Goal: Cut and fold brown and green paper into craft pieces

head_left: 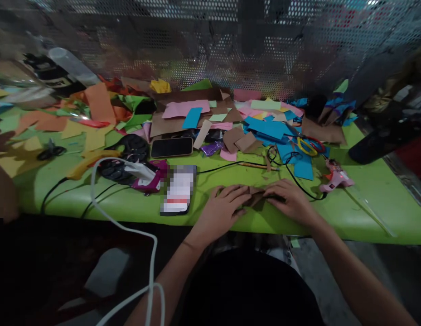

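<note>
Near the front edge of the green tabletop (274,222), a small folded piece of brown paper (256,198) is between my two hands. My left hand (225,204) is closed over its left end, fingers pointing right. At the other end, the bent fingers of my right hand (290,201) pinch the paper, partly hiding it. Just behind them lie a pencil (259,166) and a black cable. To the right rests a pink hot glue gun (336,176) with a long clear glue stick (370,210). A phone with a lit screen (179,188) is left of my left hand.
Coloured paper scraps (268,127) cover the back, with yellow-and-red-handled scissors (310,146) among them. A dark phone (171,147), a yellow glue gun (91,164) and a white cable (123,226) are to the left. Another person's arm (4,181) shows at the left edge. A perforated metal panel (210,50) stands behind.
</note>
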{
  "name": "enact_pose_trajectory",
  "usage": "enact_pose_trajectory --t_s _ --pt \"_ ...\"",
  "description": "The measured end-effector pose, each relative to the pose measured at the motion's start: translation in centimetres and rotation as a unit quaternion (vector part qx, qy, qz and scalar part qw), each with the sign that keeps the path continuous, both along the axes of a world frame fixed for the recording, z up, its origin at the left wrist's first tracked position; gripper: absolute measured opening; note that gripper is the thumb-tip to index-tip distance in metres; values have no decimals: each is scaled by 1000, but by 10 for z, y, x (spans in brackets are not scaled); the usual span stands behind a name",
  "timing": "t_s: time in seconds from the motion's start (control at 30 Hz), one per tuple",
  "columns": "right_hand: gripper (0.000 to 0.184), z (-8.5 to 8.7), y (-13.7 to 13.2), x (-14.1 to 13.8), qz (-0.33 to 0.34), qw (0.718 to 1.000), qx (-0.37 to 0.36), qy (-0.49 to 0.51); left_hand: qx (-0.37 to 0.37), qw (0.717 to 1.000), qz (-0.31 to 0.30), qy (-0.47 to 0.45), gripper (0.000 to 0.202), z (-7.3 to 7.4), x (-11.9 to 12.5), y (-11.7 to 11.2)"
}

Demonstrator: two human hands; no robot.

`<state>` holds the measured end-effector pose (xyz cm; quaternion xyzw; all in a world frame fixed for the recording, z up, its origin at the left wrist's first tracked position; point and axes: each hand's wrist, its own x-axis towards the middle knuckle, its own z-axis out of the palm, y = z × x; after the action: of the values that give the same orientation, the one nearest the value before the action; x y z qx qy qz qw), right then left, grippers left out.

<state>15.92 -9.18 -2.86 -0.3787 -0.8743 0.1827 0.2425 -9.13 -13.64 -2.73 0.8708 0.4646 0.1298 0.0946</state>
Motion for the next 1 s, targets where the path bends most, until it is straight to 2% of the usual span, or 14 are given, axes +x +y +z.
enact_pose_trajectory --t_s 0.1,0.2,0.37,0.67,0.77,0.9,1.0 --pt "23 0 -3 -1 -6 999 11 -30 9 1000 4 16 52 1 2 -2" --pt "34 -1 -6 0 -1 997 37 -63 28 999 2 31 50 1 3 -2" --pt "35 -2 -16 3 -7 989 76 -126 39 999 5 28 47 0 0 -4" --pt "49 3 -24 -10 -32 979 70 -189 28 999 16 17 51 0 5 -6" --pt "43 2 -26 -9 -46 982 68 -168 26 999 21 12 49 0 4 -7" --pt "32 1 -25 -2 -46 994 45 -87 27 999 18 -11 48 1 3 -4" --pt "34 4 -20 0 -50 997 22 -48 43 999 21 -20 43 0 8 1"
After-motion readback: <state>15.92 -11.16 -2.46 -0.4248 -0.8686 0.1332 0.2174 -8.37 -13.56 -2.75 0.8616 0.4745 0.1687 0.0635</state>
